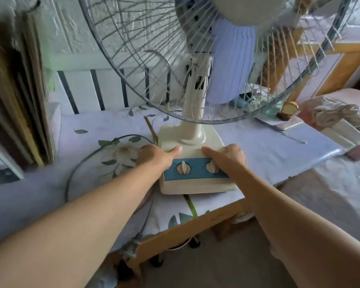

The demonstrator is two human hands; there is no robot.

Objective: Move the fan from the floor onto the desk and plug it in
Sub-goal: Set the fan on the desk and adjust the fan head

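Note:
The fan (192,142) stands upright on the desk (279,154), which is covered by a floral cloth. It has a cream base with a blue panel and two knobs, a cream post, and a wire cage around pale blue blades. My left hand (154,157) grips the base's left side, thumb on top. My right hand (229,156) grips the right side, thumb on top. The fan's dark cord (81,161) loops over the cloth to the left, and its plug (131,246) hangs at the desk's front edge.
A white slatted rail (96,90) runs behind the desk. Flattened cardboard (19,90) leans at the left. A coiled rope on a white box (341,121), a phone-like slab (287,124) and small items lie at the right. Grey floor (216,267) lies below.

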